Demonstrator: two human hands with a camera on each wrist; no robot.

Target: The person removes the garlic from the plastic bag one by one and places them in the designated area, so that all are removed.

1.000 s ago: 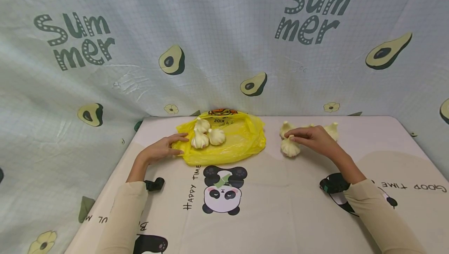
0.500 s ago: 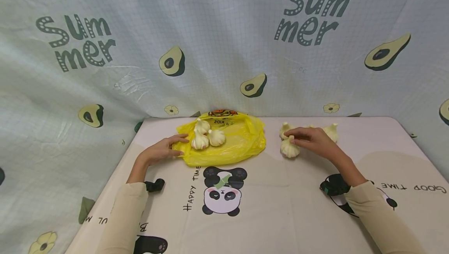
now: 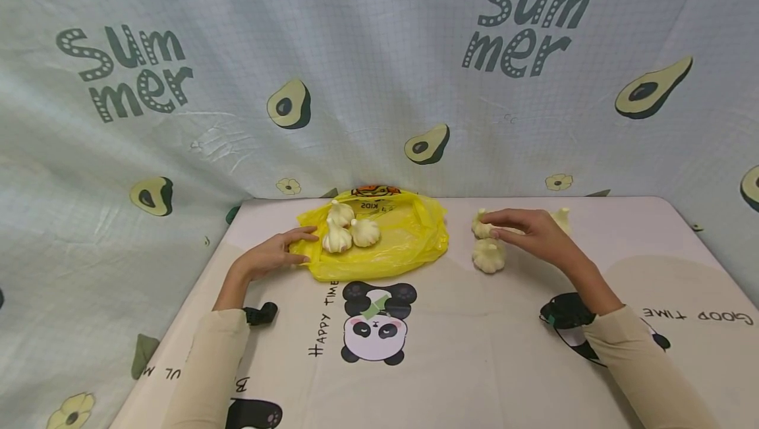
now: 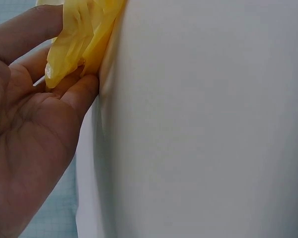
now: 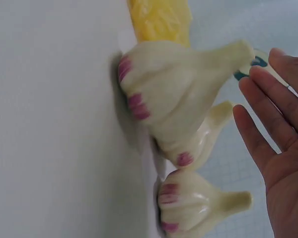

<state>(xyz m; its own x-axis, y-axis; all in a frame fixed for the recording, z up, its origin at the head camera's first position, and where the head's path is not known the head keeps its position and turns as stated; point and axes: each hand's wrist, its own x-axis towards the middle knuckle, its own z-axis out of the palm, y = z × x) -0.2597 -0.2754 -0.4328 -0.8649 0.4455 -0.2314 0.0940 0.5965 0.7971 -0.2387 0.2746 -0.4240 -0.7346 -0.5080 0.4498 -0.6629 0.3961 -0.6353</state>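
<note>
We list: 1 garlic bulb, stem up, just near-left of the closer right hand, relaxed, holding nothing; 1 yellow bag, left edge gripped by left hand.

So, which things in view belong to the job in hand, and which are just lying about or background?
Seemingly part of the job:
- Yellow bag, its edge held by the left hand
- Three garlic bulbs on or in it
- More garlic near the right hand

Just there:
- Panda-print tablecloth
- Avocado-print cloth behind
- Black wrist devices
</note>
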